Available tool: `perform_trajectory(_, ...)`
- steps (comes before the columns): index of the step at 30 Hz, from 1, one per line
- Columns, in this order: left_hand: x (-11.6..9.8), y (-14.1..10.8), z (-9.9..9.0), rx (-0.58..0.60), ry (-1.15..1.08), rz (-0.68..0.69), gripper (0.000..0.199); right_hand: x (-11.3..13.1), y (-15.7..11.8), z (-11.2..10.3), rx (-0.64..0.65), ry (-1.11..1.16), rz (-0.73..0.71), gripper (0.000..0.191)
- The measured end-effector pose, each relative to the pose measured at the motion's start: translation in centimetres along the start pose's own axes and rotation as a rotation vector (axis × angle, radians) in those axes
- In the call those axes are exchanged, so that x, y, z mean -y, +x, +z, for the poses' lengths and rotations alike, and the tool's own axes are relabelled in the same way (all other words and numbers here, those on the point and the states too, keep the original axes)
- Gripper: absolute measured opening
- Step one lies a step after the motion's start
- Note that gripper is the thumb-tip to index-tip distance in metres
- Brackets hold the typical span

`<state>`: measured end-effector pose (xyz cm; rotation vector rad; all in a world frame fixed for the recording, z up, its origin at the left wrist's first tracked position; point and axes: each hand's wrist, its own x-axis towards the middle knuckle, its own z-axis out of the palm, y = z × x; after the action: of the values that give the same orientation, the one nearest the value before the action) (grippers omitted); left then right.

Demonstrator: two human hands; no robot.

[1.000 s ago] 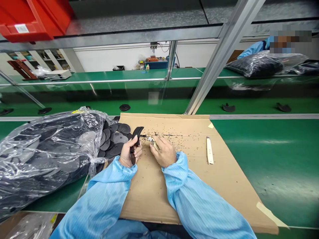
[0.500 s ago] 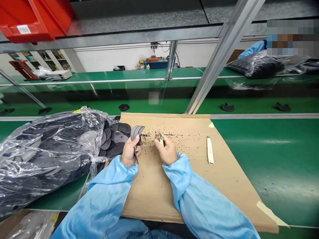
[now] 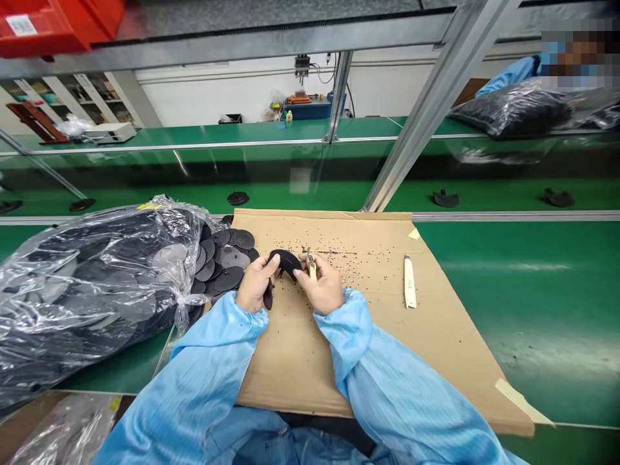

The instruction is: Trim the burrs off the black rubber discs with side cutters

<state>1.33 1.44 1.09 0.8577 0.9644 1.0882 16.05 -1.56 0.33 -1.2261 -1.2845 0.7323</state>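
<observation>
Hands (image 3: 325,285) now both touch the black part (image 3: 285,261).

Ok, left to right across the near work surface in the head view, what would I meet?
Clear plastic bag → loose dark discs → left hand → curved dark piece → right hand → whitish strip.

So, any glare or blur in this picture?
In the head view, white glints streak the clear plastic bag, soft glare crosses the green worktop at right, mosaic blocks hide part of the co-worker, and the small tool in the right hand lacks fine detail.
</observation>
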Motion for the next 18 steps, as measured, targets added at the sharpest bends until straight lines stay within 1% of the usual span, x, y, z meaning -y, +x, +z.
perform_trajectory(3, 0.1, 0.1, -0.2, 0.047, -0.096, -0.034, 0.042, 0.7, -0.9, 0.5, 0.053, -0.124, -0.175, 0.027)
perform_trajectory(5, 0.0, 0.1, -0.3, 0.087, -0.139, -0.075, 0.042, 1.5, -1.4, 0.7, 0.150, -0.143, -0.307, 0.025)
perform_trajectory(7, -0.1, 0.1, -0.5, 0.116, -0.144, -0.105, 0.042, 2.1, -1.8, 0.7, 0.244, -0.112, -0.395, 0.026)
perform_trajectory(8, -0.2, 0.1, -0.6, 0.132, -0.139, -0.114, 0.041, 2.2, -1.8, 0.6, 0.259, -0.104, -0.412, 0.028)
perform_trajectory(9, -0.3, 0.2, -0.8, 0.147, -0.135, -0.119, 0.040, 2.2, -1.8, 0.5, 0.245, -0.120, -0.414, 0.029)
perform_trajectory(10, -0.4, 0.3, -0.9, 0.162, -0.132, -0.117, 0.038, 2.1, -1.7, 0.3, 0.219, -0.167, -0.406, 0.030)
perform_trajectory(12, -0.7, 0.5, -1.3, 0.181, -0.124, -0.108, 0.035, 1.7, -1.4, 0.0, 0.196, -0.348, -0.393, 0.031)
perform_trajectory(13, -0.7, 0.6, -1.4, 0.183, -0.112, -0.105, 0.035, 1.4, -1.1, -0.2, 0.222, -0.461, -0.395, 0.033)
perform_trajectory(15, -0.8, 0.7, -1.6, 0.188, -0.070, -0.088, 0.036, 0.9, -0.7, -0.5, 0.321, -0.663, -0.416, 0.035)
perform_trajectory(16, -0.8, 0.7, -1.6, 0.189, -0.043, -0.073, 0.038, 0.8, -0.5, -0.6, 0.369, -0.736, -0.427, 0.036)
perform_trajectory(18, -0.9, 0.8, -1.7, 0.184, 0.013, -0.031, 0.042, 0.7, -0.3, -0.8, 0.420, -0.824, -0.437, 0.037)
